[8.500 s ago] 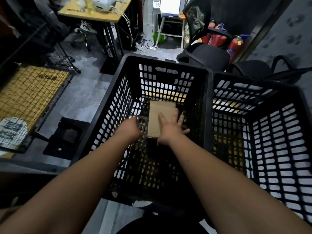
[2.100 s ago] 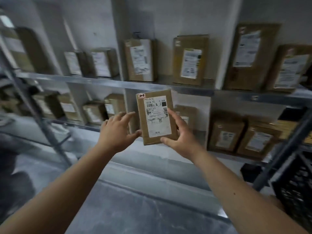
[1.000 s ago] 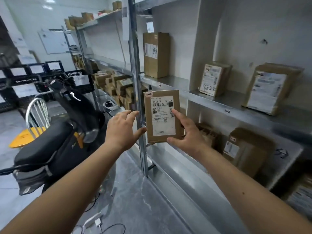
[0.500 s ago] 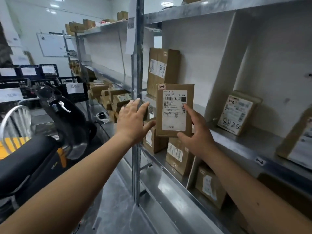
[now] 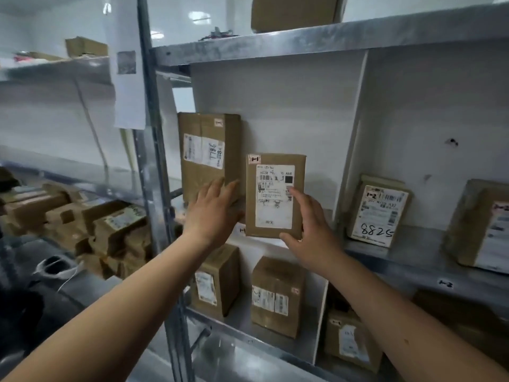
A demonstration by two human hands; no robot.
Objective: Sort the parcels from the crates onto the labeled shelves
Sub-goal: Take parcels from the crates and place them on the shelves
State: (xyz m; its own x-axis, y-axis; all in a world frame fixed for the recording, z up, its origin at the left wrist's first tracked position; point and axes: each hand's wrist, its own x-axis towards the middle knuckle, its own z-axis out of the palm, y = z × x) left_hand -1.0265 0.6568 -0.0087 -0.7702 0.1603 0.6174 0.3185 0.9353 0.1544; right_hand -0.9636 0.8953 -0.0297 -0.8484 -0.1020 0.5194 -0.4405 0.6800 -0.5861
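Right hand (image 5: pixel 311 238) pinches upright parcel (image 5: pixel 275 195) at shelf (image 5: pixel 399 255) front edge; left hand (image 5: pixel 213 213) fingers straight, touching its left side beside tall box (image 5: pixel 209 155).

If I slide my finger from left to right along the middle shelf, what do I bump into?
Tall box → left hand → parcel in the right hand → white divider → box marked 8825 → box at the edge.
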